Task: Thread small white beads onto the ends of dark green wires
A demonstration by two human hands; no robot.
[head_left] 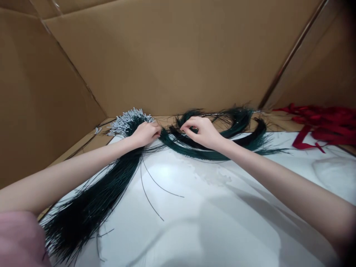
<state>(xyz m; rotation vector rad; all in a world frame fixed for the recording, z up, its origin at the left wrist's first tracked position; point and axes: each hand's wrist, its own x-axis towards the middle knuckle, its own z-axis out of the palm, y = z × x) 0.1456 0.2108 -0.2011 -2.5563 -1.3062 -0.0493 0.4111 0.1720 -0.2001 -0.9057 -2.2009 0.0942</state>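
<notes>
My left hand (146, 133) is closed, its fingers curled down beside a large bundle of dark green wire stems (111, 193). Pale grey-blue beaded tips (129, 120) crowd the far end of that bundle. What those fingers hold, if anything, is hidden. Thumb and forefinger of my right hand (203, 131) meet in a pinch above curved bunches of dark green wire (200, 152). Anything in that pinch is too small to make out. Two loose wires (154, 181) stick out from the left bundle over the white surface.
A white work surface (172, 237) lies in front of me. Brown cardboard walls (180, 59) rise at the back and sides. Red ribbon (325, 124) is heaped at the far right, near a clear plastic-looking item (336, 172).
</notes>
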